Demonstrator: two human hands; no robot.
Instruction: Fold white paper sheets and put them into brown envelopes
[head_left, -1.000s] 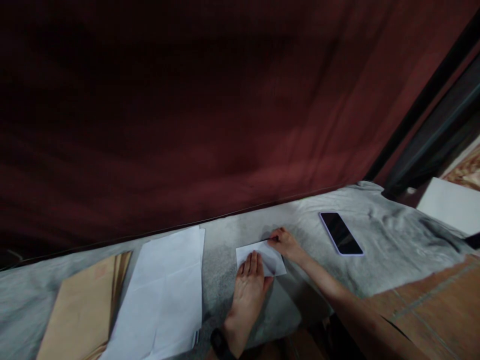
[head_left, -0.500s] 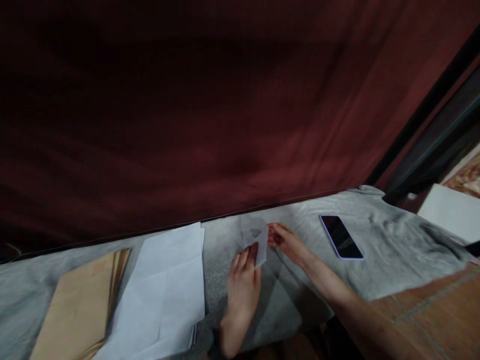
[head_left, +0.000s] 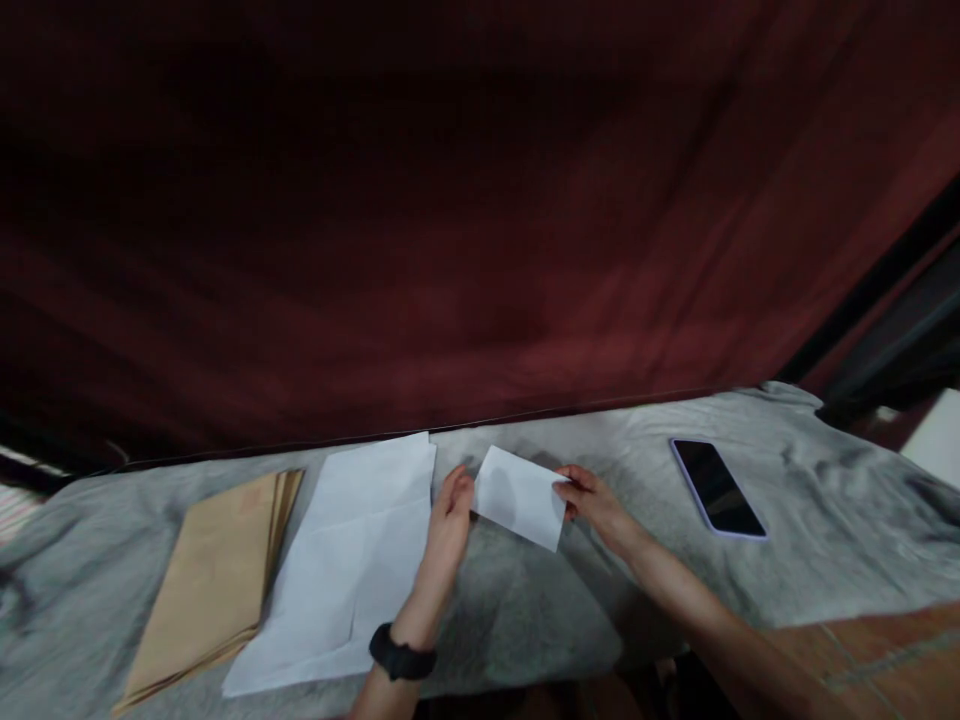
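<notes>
A small folded white paper (head_left: 520,497) is held between my two hands above the grey cloth, its broad face turned up toward me and slightly slanted. My right hand (head_left: 589,500) pinches its right edge, thumb on top and fingers underneath. At the left edge, the bent fingers of my left hand (head_left: 451,505) are closed against the paper; their tips are partly hidden. A dark band (head_left: 402,655) circles my left wrist. Just left of that hand lies a stack of large white sheets (head_left: 352,560) with crease lines.
Brown paper envelopes (head_left: 206,575) are piled at the left, beside the white sheets. A phone with a lilac edge (head_left: 720,490) lies to the right on the grey cloth (head_left: 832,540). A dark red curtain (head_left: 480,250) hangs behind. Brown floor tiles (head_left: 892,660) show at lower right.
The folded paper has turned from nearly edge-on to showing its broad face. My left hand has moved from its lower side to its left edge. The view has swung left.
</notes>
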